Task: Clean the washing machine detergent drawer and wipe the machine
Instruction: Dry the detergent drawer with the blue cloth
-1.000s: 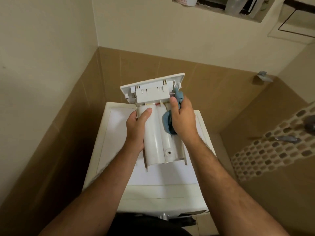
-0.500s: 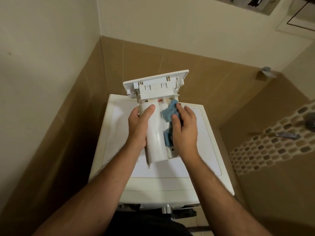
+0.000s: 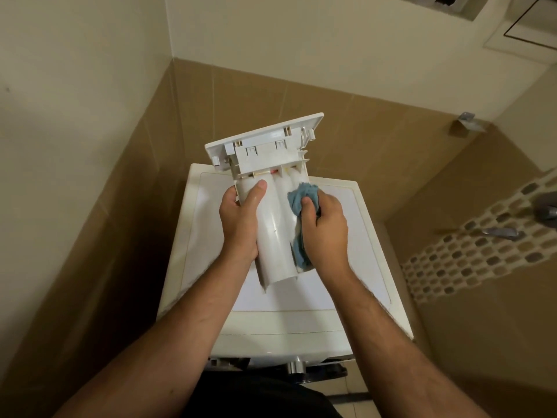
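Head view, looking down over both forearms; the detergent drawer [image 3: 272,227] is out of its slot and held in the air above the top of the washing machine [image 3: 355,279], underside up, with its rounded compartment backs facing the camera; the flat front panel points away toward the tiled wall [image 3: 376,122] and sits tilted, right corner higher than left; the open rear end of the drawer points back toward the person.

Left hand [image 3: 239,224]: forearm enters from lower left, wrist roughly straight; the hand grasps the drawer's left side, thumb laid across the leftmost rounded channel near the panel end, the other fingers wrapped round the far edge and mostly hidden; grip closed on the drawer, bearing it.

Right hand [image 3: 324,227]: forearm enters from lower right, wrist bent slightly inward; fingers curled and clenched round a blue cloth [image 3: 301,197], which is pressed against the right-hand channel of the drawer; a bunch of cloth protrudes above the thumb and a tail hangs below the palm along the drawer's right edge; knuckles face up and to the right.

Washing machine stands in the corner, white top under the drawer, not touching it as far as can be seen; a metal tap [image 3: 501,232] projects from the mosaic strip on the right wall.
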